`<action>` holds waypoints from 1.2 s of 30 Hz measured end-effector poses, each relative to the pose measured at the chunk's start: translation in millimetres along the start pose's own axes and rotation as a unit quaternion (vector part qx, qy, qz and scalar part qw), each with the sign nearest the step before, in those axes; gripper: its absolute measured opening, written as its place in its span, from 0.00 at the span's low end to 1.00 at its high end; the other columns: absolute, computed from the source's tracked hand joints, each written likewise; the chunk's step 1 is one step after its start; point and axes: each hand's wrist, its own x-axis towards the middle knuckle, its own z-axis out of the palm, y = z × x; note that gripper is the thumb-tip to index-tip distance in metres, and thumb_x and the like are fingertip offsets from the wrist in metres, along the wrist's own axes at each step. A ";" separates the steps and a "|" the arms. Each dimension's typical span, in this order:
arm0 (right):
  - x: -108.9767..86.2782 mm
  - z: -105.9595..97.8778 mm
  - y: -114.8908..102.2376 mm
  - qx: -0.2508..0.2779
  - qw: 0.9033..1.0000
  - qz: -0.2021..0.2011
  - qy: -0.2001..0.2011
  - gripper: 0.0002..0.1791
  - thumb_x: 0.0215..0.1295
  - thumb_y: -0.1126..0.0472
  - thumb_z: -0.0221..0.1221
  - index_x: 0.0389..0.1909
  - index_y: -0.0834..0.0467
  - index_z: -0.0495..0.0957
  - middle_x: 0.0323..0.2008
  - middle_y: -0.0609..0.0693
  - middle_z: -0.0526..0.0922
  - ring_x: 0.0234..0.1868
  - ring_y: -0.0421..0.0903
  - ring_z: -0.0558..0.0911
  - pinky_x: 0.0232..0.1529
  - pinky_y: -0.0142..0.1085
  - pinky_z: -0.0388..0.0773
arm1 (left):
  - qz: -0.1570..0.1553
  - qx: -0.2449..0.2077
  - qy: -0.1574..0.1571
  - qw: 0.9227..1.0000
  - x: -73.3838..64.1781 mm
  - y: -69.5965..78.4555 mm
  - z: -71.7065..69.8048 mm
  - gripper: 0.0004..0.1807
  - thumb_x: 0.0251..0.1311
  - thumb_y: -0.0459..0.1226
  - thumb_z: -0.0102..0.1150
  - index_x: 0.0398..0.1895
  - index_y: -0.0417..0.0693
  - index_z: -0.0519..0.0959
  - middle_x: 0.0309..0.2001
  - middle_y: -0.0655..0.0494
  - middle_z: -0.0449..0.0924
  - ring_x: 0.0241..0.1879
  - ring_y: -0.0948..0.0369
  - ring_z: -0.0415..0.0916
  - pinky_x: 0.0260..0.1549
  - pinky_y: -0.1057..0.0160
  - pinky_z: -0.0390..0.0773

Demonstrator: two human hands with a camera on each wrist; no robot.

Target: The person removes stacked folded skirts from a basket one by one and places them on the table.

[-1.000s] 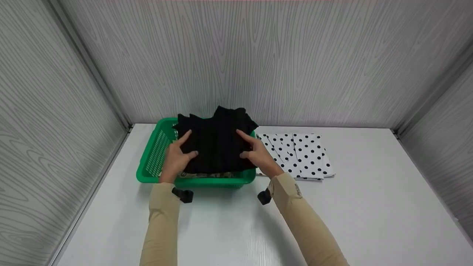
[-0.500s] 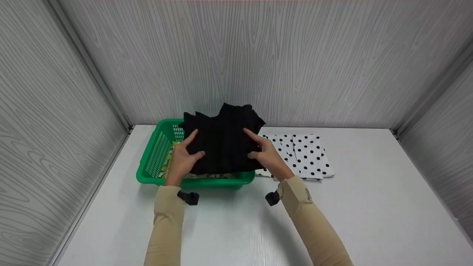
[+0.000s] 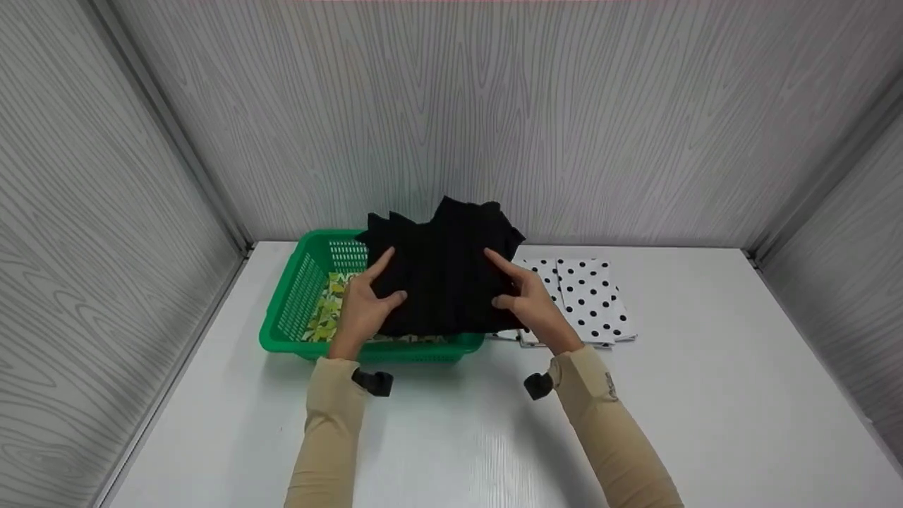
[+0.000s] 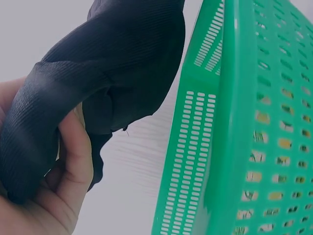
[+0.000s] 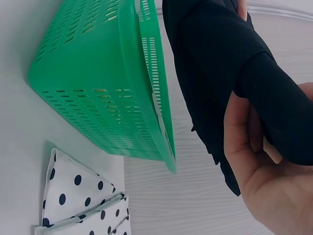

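Note:
Both hands hold up a folded black ribbed garment (image 3: 444,275), one at each side, above the right part of the green basket (image 3: 282,293). My left hand (image 3: 362,307) grips its left side, thumb and forefinger on the near face, other fingers curled behind, as the left wrist view shows. On the opposite side my right hand (image 3: 532,303) grips the garment the same way; in the right wrist view its fingers (image 5: 239,142) curl under the black cloth (image 5: 210,63). Inside the basket lies a yellow-green patterned cloth (image 3: 326,310), partly hidden by the garment.
A folded white cloth with black dots (image 3: 592,300) lies on the white table (image 3: 705,367), right of the basket. Grey wood-grain panels (image 3: 480,106) stand at the back and sides. A small black camera is strapped at each wrist.
Both hands have moved to the right with the black garment, from over the basket towards the dotted cloth. More of the yellow-green cloth in the basket now shows.

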 end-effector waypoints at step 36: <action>-54.9 -54.9 -1.4 -0.035 0.998 -0.010 0.054 0.46 0.56 0.82 0.53 0.78 0.55 0.60 0.78 0.53 0.57 0.75 0.49 0.59 0.68 0.37 0.63 | 0.065 -0.036 -0.038 0.996 -5.6 19.7 61.9 0.39 0.61 0.25 0.64 0.76 0.46 0.65 0.74 0.46 0.63 0.28 0.56 0.73 0.38 0.61 0.73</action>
